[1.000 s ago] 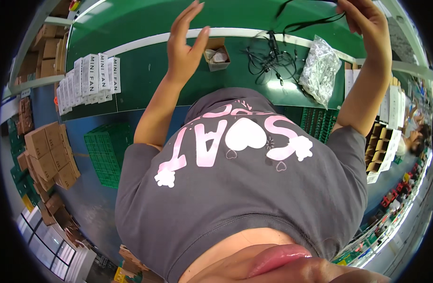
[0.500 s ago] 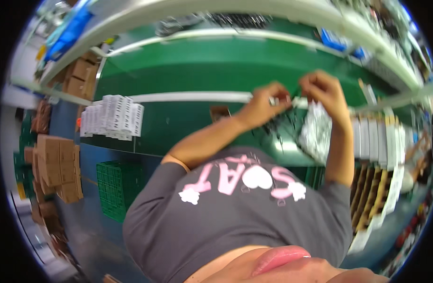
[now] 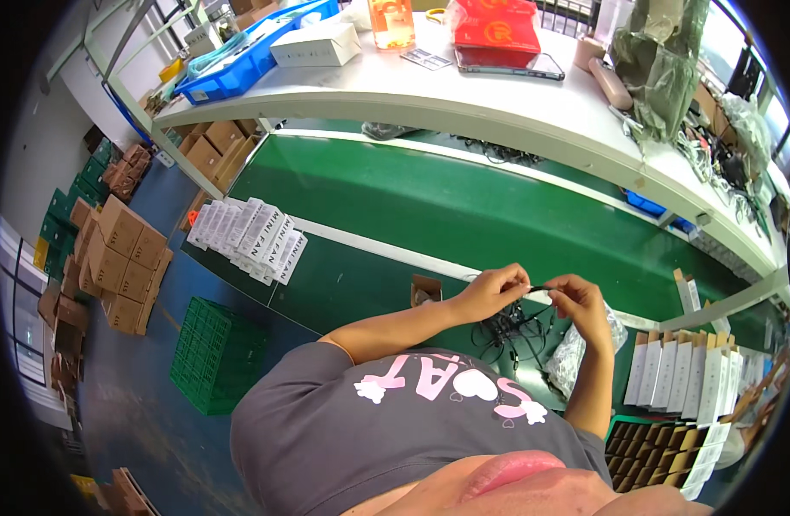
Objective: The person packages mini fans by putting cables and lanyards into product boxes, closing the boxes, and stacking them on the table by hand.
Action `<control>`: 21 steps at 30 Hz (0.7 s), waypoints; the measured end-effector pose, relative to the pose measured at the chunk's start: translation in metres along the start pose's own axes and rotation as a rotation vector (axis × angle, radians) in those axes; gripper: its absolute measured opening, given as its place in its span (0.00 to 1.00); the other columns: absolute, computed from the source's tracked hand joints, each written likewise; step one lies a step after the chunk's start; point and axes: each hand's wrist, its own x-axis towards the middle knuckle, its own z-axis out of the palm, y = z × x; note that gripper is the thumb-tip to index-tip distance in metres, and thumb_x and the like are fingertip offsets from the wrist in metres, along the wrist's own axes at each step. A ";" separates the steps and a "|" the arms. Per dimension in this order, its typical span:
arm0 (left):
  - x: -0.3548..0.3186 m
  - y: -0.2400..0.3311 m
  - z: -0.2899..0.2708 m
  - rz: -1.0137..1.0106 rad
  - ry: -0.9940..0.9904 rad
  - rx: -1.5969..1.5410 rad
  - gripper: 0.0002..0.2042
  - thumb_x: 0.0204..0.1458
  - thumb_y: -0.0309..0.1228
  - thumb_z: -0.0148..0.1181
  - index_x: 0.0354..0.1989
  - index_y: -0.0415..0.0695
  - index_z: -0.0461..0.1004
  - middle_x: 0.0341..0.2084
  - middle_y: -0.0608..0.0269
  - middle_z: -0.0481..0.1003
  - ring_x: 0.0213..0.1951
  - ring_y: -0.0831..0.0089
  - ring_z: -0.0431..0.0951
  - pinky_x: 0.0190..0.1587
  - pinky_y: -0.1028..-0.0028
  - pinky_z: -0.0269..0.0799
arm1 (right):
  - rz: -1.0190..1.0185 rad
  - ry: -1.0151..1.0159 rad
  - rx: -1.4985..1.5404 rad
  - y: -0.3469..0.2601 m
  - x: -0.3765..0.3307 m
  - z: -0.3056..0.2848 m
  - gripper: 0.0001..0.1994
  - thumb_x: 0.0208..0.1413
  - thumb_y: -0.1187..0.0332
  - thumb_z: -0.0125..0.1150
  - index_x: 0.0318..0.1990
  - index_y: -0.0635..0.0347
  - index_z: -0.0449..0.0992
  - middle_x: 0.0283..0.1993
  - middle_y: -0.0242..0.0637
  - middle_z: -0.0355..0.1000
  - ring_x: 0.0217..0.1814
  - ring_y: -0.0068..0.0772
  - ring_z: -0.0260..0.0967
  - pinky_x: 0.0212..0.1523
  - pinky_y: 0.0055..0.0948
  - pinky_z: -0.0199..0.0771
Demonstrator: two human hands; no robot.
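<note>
Green conveyor belt runs left to right across your bench, with the white upper shelf on its far side.

Containers, big to small:
- blue bin, far left on the shelf, holds light-coloured cables or tubing; can't tell more.
- green crate on the floor at your near left; contents not visible.
- brown cartons stacked far left on the floor, closed.
- row of white slim boxes on the left of the belt edge, closed, lying side by side.
- second row of white boxes at your right, standing upright, flaps up.
- small open brown box just left of your hands; inside not readable.
- clear plastic bag under your right wrist; contents unclear.

Key relation: thin black cable spans the gap between your hands, long axis left-right, roughly level. Left hand pinches its left end, fingers closed on it. Right hand pinches the right end, also closed. Both are equally near and on the cable.

Loose black cable pile lies on the belt directly below your hands, on the near side.
</note>
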 end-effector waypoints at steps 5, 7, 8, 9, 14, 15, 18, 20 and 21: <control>0.000 0.000 0.006 0.083 0.064 -0.048 0.07 0.57 0.27 0.58 0.38 0.38 0.69 0.28 0.67 0.73 0.32 0.83 0.71 0.37 0.79 0.68 | -0.065 0.040 -0.029 0.004 -0.002 0.003 0.05 0.55 0.75 0.60 0.37 0.66 0.78 0.23 0.27 0.70 0.22 0.13 0.62 0.22 0.15 0.61; 0.001 0.002 0.005 0.059 0.078 -0.136 0.07 0.57 0.26 0.58 0.40 0.37 0.70 0.29 0.67 0.74 0.34 0.83 0.72 0.39 0.79 0.69 | -0.056 0.043 0.021 0.006 -0.004 0.004 0.05 0.56 0.75 0.59 0.38 0.66 0.78 0.23 0.28 0.70 0.22 0.14 0.62 0.22 0.15 0.61; 0.002 0.005 0.005 0.046 0.077 -0.148 0.07 0.57 0.26 0.58 0.40 0.36 0.70 0.30 0.67 0.74 0.34 0.83 0.73 0.39 0.79 0.70 | -0.058 0.051 0.023 0.008 -0.005 0.004 0.05 0.56 0.75 0.59 0.38 0.66 0.78 0.23 0.28 0.70 0.22 0.14 0.62 0.22 0.15 0.61; 0.003 0.008 0.004 0.033 0.075 -0.160 0.07 0.57 0.26 0.58 0.40 0.36 0.70 0.30 0.66 0.74 0.34 0.83 0.73 0.40 0.79 0.70 | -0.056 0.055 0.023 0.009 -0.005 0.003 0.05 0.56 0.75 0.59 0.38 0.66 0.78 0.24 0.28 0.70 0.22 0.14 0.63 0.22 0.15 0.62; 0.003 0.003 0.004 0.048 -0.019 -0.124 0.08 0.60 0.28 0.54 0.44 0.37 0.71 0.34 0.66 0.75 0.34 0.83 0.72 0.39 0.80 0.69 | -0.051 0.071 0.027 0.009 -0.010 0.002 0.06 0.57 0.74 0.58 0.38 0.66 0.78 0.25 0.28 0.71 0.22 0.14 0.64 0.23 0.15 0.64; 0.003 0.004 0.005 0.070 -0.018 -0.106 0.09 0.60 0.28 0.54 0.45 0.37 0.71 0.33 0.66 0.76 0.33 0.83 0.72 0.38 0.80 0.70 | -0.059 0.057 0.011 0.008 -0.010 0.001 0.06 0.57 0.74 0.57 0.39 0.66 0.78 0.26 0.29 0.72 0.23 0.15 0.64 0.23 0.16 0.64; 0.003 0.007 0.004 -0.074 0.003 -0.084 0.10 0.60 0.28 0.53 0.47 0.37 0.72 0.33 0.65 0.77 0.31 0.83 0.73 0.36 0.79 0.70 | -0.073 0.049 -0.005 0.007 -0.012 0.000 0.07 0.57 0.75 0.56 0.40 0.67 0.78 0.28 0.30 0.73 0.24 0.17 0.65 0.24 0.18 0.65; 0.004 0.004 0.004 -0.069 -0.020 -0.060 0.10 0.60 0.27 0.53 0.47 0.37 0.72 0.33 0.64 0.78 0.31 0.83 0.73 0.35 0.80 0.71 | 0.004 0.029 -0.014 -0.006 -0.016 0.002 0.07 0.57 0.75 0.56 0.39 0.68 0.78 0.29 0.31 0.74 0.26 0.19 0.68 0.25 0.18 0.67; 0.004 0.002 0.005 -0.070 -0.027 -0.036 0.10 0.60 0.27 0.53 0.48 0.37 0.72 0.33 0.63 0.79 0.31 0.84 0.74 0.34 0.80 0.71 | 0.003 0.039 -0.016 -0.002 -0.017 0.001 0.07 0.57 0.75 0.56 0.39 0.68 0.78 0.29 0.31 0.74 0.26 0.19 0.68 0.25 0.18 0.67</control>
